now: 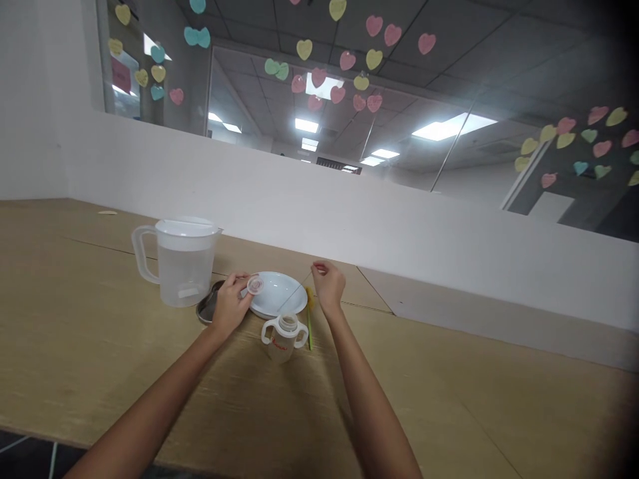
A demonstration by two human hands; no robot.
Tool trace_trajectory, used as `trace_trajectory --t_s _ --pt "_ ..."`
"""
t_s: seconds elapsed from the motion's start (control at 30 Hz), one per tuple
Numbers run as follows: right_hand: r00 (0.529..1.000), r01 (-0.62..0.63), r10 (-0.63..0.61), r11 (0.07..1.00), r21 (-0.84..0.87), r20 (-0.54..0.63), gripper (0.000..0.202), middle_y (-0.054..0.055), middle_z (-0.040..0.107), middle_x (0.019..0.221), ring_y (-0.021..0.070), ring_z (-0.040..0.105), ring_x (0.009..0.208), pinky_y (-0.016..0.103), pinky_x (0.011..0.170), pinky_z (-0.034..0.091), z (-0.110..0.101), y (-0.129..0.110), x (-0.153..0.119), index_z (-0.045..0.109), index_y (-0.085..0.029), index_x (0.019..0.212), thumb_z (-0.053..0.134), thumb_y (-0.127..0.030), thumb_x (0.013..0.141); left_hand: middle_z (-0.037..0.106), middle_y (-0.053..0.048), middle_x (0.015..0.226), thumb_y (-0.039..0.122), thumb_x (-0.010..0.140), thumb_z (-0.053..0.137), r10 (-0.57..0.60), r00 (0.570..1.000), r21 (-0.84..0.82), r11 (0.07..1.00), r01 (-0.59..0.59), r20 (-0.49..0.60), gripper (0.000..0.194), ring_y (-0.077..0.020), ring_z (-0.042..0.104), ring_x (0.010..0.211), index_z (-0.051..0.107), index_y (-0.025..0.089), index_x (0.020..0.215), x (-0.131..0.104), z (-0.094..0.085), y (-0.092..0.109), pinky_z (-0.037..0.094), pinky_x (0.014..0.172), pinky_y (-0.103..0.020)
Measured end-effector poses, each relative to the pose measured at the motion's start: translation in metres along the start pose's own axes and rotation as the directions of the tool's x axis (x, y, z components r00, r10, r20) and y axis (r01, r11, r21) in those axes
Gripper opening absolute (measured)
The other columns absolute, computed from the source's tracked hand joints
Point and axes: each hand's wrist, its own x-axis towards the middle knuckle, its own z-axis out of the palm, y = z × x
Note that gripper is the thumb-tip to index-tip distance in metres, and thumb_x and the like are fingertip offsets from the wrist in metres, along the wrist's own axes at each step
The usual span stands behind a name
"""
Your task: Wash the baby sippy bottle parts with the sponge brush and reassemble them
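My left hand (232, 305) holds a small round clear lid (255, 285) at the left rim of a white plate (272, 293). Over the plate's right side, my right hand (328, 286) pinches one end of a thin stick-like item (294, 297), which slants down to the left across the plate. A clear two-handled bottle (282, 342) with red print stands uncapped in front of the plate. Right of the plate lies a brush (310, 319) with a green handle and a yellow head. Part of a dark metal tray (207, 306) shows behind my left hand.
A large translucent pitcher (184, 266) with a white lid stands left of the metal tray. The wooden table (124, 359) meets a low white wall (299, 206) at the back. Windows with heart-shaped notes rise above it.
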Motion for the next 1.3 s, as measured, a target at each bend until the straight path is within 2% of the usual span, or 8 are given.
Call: trace_trajectory --t_s 0.13,0.23,0.3,0.43,0.53,0.73,0.9,1.3 --pt "0.993 0.051 -0.001 0.903 0.427 -0.116 0.017 0.003 0.067 0.074 0.0155 0.063 0.063 0.028 0.062 0.051 -0.018 -0.019 0.001 0.06 -0.016 0.082 0.053 -0.029 0.074 0.059 -0.007 0.096 0.024 0.085 0.043 0.032 0.987 -0.043 0.999 -0.025 0.158 0.027 -0.0187 0.058 0.09 0.067 0.016 0.095 -0.008 0.01 0.002 0.047 0.084 -0.032" --pt "0.996 0.062 -0.009 0.781 0.622 -0.087 0.033 0.002 0.066 0.072 0.0145 0.062 0.059 0.028 0.057 0.052 -0.035 -0.04 -0.005 0.054 -0.016 0.1 0.06 -0.031 0.071 0.059 -0.007 0.103 0.021 0.087 0.038 0.037 0.972 -0.037 0.999 -0.029 0.231 0.033 -0.019 0.057 0.096 0.062 0.016 0.109 -0.013 0.016 0.0 0.046 0.088 -0.033" --pt "0.998 0.068 -0.046 0.733 0.676 -0.05 0.039 0.002 0.067 0.074 0.0146 0.062 0.06 0.03 0.061 0.054 -0.045 -0.054 -0.012 0.054 -0.016 0.106 0.062 -0.031 0.071 0.058 -0.008 0.109 0.021 0.088 0.035 0.039 0.967 -0.026 0.999 -0.034 0.25 0.036 -0.0194 0.056 0.101 0.056 0.016 0.117 -0.015 0.019 -0.002 0.045 0.09 -0.034" --pt "0.98 0.123 -0.198 0.685 0.718 0.02 0.019 0.004 0.067 0.073 0.0148 0.064 0.067 0.029 0.068 0.055 -0.064 -0.077 -0.029 0.064 -0.015 0.088 0.062 -0.028 0.074 0.059 -0.01 0.113 0.026 0.092 0.032 0.032 0.966 -0.019 0.999 -0.028 0.258 0.036 -0.0206 0.056 0.104 0.056 0.015 0.117 -0.02 0.027 -0.005 0.045 0.092 -0.037" --pt "0.954 0.183 -0.299 0.654 0.734 0.029 0.011 0.004 0.067 0.079 0.015 0.065 0.075 0.029 0.071 0.055 -0.074 -0.087 -0.041 0.064 -0.017 0.084 0.059 -0.024 0.077 0.06 -0.011 0.112 0.028 0.093 0.03 0.032 0.965 -0.021 0.999 -0.028 0.262 0.036 -0.021 0.055 0.107 0.056 0.014 0.114 -0.023 0.032 -0.007 0.044 0.094 -0.038" --pt "0.895 0.296 -0.439 0.723 0.624 0.084 0.011 0.003 0.068 0.082 0.0137 0.065 0.076 0.027 0.072 0.054 -0.08 -0.091 -0.052 0.063 -0.018 0.085 0.054 -0.02 0.081 0.061 -0.013 0.11 0.024 0.092 0.029 0.005 0.95 0.011 1.0 -0.009 0.311 0.035 -0.0223 0.055 0.106 0.057 0.013 0.11 -0.028 0.035 -0.006 0.044 0.093 -0.041" --pt "0.874 0.379 -0.481 0.763 0.524 0.069 0.013 0.002 0.069 0.083 0.013 0.066 0.075 0.025 0.072 0.054 -0.078 -0.091 -0.055 0.064 -0.019 0.086 0.051 -0.019 0.082 0.06 -0.013 0.108 0.023 0.092 0.028 0.0 0.94 0.022 1.0 -0.008 0.341 0.035 -0.0218 0.054 0.105 0.056 0.013 0.11 -0.027 0.032 -0.002 0.043 0.093 -0.04" --pt "0.87 0.398 -0.492 0.748 0.531 0.04 0.013 0.002 0.069 0.083 0.0127 0.066 0.075 0.024 0.071 0.054 -0.083 -0.092 -0.055 0.064 -0.018 0.086 0.051 -0.017 0.082 0.06 -0.012 0.103 0.024 0.092 0.028 0.006 0.939 0.056 0.998 -0.027 0.344 0.034 -0.0207 0.054 0.106 0.057 0.013 0.107 -0.029 0.035 -0.004 0.043 0.093 -0.037"
